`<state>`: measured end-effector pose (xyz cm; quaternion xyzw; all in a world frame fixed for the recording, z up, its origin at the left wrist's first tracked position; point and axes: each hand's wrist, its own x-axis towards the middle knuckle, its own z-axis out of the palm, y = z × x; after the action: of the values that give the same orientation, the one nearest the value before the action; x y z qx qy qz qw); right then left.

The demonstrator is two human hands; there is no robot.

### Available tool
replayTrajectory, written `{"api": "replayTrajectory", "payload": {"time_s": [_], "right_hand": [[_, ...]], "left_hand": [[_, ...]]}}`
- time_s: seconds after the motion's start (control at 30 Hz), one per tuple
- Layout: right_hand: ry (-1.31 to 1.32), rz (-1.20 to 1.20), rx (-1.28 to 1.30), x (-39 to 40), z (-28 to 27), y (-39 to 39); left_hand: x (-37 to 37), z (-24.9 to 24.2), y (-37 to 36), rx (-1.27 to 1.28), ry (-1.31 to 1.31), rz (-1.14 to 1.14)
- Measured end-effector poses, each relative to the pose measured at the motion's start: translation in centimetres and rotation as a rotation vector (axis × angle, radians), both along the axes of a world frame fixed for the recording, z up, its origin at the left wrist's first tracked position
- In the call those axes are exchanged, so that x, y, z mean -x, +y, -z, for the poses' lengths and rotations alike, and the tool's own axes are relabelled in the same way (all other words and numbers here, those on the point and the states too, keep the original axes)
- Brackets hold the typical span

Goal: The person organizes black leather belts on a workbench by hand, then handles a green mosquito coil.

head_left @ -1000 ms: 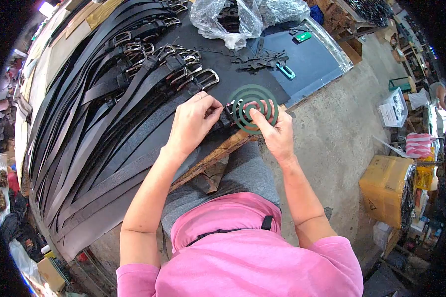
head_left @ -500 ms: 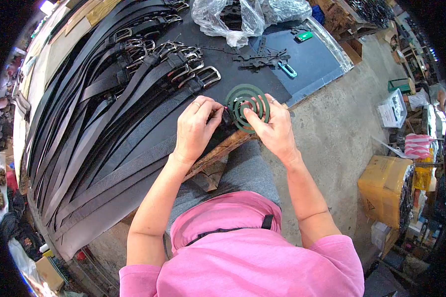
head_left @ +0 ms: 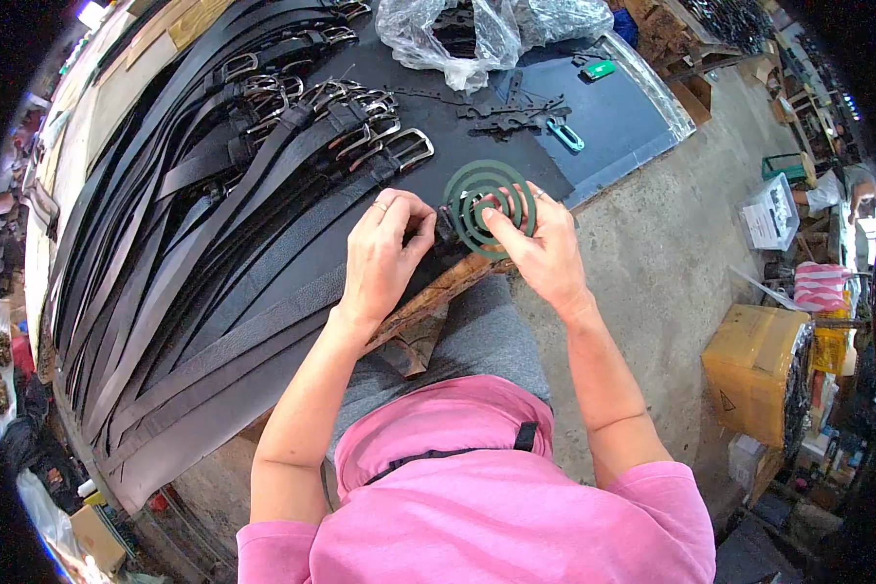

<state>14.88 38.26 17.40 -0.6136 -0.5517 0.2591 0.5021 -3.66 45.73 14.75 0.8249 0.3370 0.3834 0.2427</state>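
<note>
A flat green spiral coil (head_left: 466, 240) is held by my right hand (head_left: 545, 243), whose thumb presses near its centre while the fingers lie behind it. To the left of the coil, my left hand (head_left: 384, 248) is closed in a pinch, and whatever lies between its fingertips is too small to make out. Both hands are above the near edge of the dark work table (head_left: 487, 151). Many black belts (head_left: 229, 185) with metal buckles spread over the table, left of my left hand.
Crumpled clear plastic (head_left: 477, 49) lies at the table's far side, near thin black strips (head_left: 516, 117), a teal clip-like item (head_left: 565, 135) and a small green object (head_left: 599, 70). A cardboard box (head_left: 749, 370) and a clear plastic tub (head_left: 771, 212) are at the right.
The coil has shifted slightly right and up with my right hand. My left hand has moved only a little, still pinched.
</note>
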Motion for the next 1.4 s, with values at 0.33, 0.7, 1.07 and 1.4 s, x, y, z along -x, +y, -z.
{"api": "replayTrajectory", "payload": {"time_s": [0.33,0.7,1.07,1.4], "right_hand": [[0.186,0.135,-0.059,0.6,1.9,-2.8],[0.210,0.187,-0.059,1.5,2.1,-3.9],[0.056,0.114,-0.142,1.2,1.8,-3.6],[-0.016,0.095,-0.177,1.2,2.4,-3.3]], "left_hand": [[0.8,-2.3,0.5,-0.068,0.241,0.135],[-0.6,-4.3,1.4,-0.403,0.616,0.357],[0.1,-2.3,1.8,-0.434,0.416,0.328],[0.0,-2.3,1.6,-0.438,0.367,0.305]]}}
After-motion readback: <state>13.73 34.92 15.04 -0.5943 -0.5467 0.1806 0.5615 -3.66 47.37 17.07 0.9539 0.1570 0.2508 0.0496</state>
